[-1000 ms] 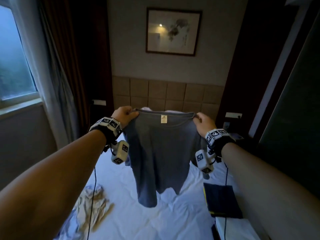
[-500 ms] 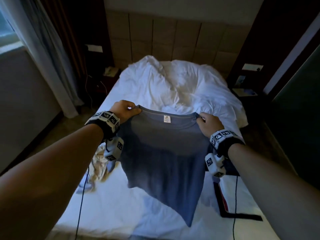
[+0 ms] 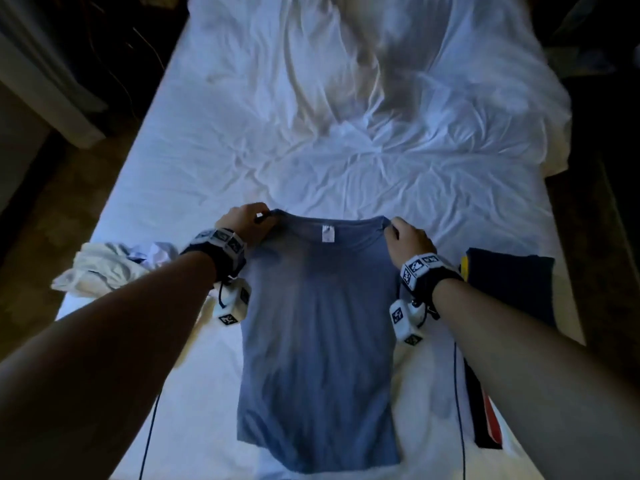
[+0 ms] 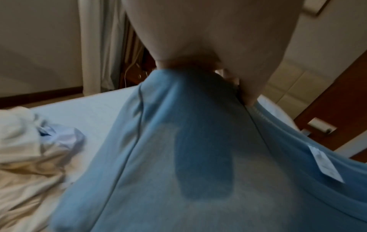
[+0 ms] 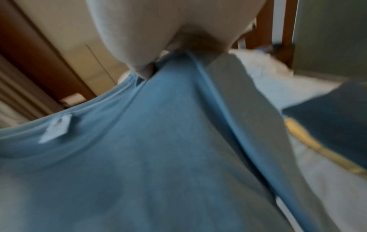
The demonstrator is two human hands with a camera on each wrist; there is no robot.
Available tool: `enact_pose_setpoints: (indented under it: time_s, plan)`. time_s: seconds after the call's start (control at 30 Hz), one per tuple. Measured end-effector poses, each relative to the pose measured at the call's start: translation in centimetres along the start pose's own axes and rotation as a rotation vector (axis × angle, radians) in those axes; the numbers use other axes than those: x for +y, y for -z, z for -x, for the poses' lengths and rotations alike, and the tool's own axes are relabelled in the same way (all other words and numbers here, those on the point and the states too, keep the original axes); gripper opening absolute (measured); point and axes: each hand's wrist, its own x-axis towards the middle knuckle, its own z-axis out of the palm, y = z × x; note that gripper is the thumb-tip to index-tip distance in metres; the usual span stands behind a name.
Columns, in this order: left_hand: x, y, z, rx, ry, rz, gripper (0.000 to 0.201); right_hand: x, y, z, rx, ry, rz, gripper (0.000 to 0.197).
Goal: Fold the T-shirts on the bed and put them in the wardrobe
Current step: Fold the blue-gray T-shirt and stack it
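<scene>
A blue T-shirt [image 3: 318,341] with a white neck label hangs stretched over the near end of the white bed [image 3: 311,126], its hem low by the sheet. My left hand [image 3: 247,221] pinches its left shoulder, and my right hand [image 3: 405,237] pinches the right shoulder. In the left wrist view the blue T-shirt [image 4: 188,157] drapes down from my left hand [image 4: 190,66]. The right wrist view shows the same blue T-shirt [image 5: 149,149] pulled taut under my right hand [image 5: 178,51]. Whether the shirt touches the sheet I cannot tell.
A crumpled pale pile of clothes [image 3: 110,265] lies at the bed's left edge. A folded dark garment [image 3: 509,289] with yellow trim sits at the right edge. A rumpled white duvet [image 3: 398,64] covers the far end. Dark floor flanks both sides.
Both hands have come down and forward with the T-shirt, from raised in front of the wall to low over the bed. My view has tipped downward.
</scene>
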Motion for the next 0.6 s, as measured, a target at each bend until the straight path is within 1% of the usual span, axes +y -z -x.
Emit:
enact_pose_setpoints:
  time_s: [0.07, 0.17, 0.3, 0.37, 0.47, 0.6]
  plan:
    - [-0.5, -1.8, -4.5, -0.012, 0.014, -0.022, 0.023, 0.3, -2.1, -3.8, -0.015, -0.022, 0.02, 0.028]
    - [-1.3, -4.5, -10.7, 0.015, 0.017, -0.02, 0.026, 0.9, -5.1, -9.0, -0.027, -0.034, 0.048, 0.023]
    - [-2.4, -8.7, -16.5, 0.027, 0.037, -0.042, 0.028, 1.8, -8.9, -13.5, -0.044, -0.056, 0.095, 0.022]
    - [-2.9, -10.3, -17.8, 0.008, 0.059, -0.038, 0.03, 2.2, -10.4, -14.4, -0.057, -0.062, 0.083, 0.022]
    - [-3.5, -12.4, -18.2, -0.042, 0.079, -0.014, 0.038, 2.8, -11.8, -14.2, -0.088, -0.078, 0.039, 0.031]
    - [-3.1, -13.6, -15.9, -0.048, 0.14, -0.001, 0.033, 3.1, -12.0, -11.5, -0.098, -0.112, 0.015, 0.029]
